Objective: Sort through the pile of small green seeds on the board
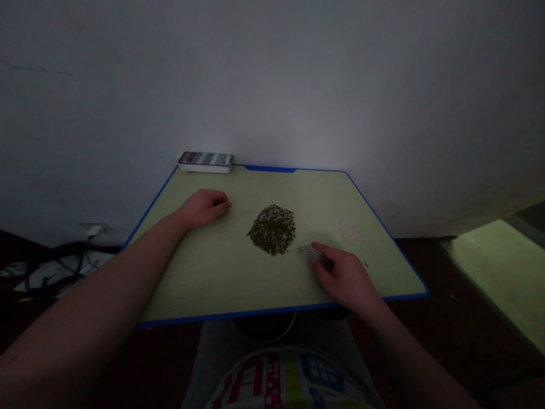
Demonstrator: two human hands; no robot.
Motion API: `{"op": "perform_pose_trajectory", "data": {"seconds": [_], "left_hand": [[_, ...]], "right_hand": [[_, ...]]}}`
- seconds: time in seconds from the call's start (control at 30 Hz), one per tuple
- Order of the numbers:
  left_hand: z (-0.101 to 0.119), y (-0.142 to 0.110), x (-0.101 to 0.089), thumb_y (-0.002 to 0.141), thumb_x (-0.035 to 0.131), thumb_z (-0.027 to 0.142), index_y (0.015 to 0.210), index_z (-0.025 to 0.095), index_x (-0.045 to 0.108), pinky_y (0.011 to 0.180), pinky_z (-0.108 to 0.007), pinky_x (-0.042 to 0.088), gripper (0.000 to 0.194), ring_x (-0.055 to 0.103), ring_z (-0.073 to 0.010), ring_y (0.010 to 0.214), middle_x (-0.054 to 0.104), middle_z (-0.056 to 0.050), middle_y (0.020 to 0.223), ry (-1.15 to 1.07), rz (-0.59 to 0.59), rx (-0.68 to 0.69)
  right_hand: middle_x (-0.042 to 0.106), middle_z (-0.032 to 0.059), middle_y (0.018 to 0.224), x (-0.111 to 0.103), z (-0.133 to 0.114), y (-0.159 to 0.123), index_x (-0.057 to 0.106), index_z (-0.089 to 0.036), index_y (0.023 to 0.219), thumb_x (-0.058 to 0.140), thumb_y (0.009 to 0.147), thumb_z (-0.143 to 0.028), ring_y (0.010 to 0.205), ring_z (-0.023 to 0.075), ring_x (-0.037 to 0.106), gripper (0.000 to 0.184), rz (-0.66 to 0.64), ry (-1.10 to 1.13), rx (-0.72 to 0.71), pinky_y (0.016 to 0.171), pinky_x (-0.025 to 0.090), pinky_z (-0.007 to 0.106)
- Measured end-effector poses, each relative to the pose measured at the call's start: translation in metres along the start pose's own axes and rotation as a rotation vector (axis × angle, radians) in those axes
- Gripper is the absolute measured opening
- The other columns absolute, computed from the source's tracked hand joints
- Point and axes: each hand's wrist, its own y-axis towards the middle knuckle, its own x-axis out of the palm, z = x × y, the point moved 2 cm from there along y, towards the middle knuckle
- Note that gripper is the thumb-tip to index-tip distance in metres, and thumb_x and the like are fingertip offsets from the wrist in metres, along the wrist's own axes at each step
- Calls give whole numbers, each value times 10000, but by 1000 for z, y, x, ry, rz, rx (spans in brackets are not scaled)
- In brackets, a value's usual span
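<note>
A pile of small dark green beans lies in the middle of a pale green table with a blue edge. My left hand rests on the table left of the pile, fingers curled under, nothing seen in it. My right hand lies near the front right, just right of the pile, fingers bent over a small clear flat piece that it touches. A small heap of whitish grains sits farther right.
A phone on a white block sits at the table's back left corner by the wall. Cables lie on the floor to the left. Another pale green surface stands at the right. A round dark bowl shows below the table's front edge.
</note>
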Motion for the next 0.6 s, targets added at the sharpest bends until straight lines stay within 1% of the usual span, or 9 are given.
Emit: {"op": "perform_pose_trajectory", "data": {"seconds": [0.13, 0.33, 0.6], "left_hand": [[1, 0, -1, 811, 447, 467, 755, 157, 630, 565, -271, 337, 365, 496, -148, 583, 577, -18, 614, -3, 0, 4], [0, 0, 0, 815, 442, 481, 748, 158, 620, 545, -261, 334, 375, 488, -137, 565, 560, -5, 598, -32, -5, 9], [1, 0, 0, 808, 453, 461, 766, 150, 638, 561, -259, 340, 364, 493, -139, 581, 570, -12, 614, -1, 1, 3]], "right_hand": [[702, 58, 710, 2, -5, 2, 621, -131, 1240, 479, 855, -303, 574, 177, 593, 444, -35, 46, -41, 560, 427, 289], [700, 66, 756, 4, -9, 5, 608, -130, 1257, 471, 856, -281, 595, 169, 581, 449, -43, 44, -74, 570, 416, 282], [688, 60, 728, 6, -12, 6, 610, -133, 1256, 480, 849, -265, 587, 160, 566, 447, -52, 50, -93, 570, 399, 275]]}}
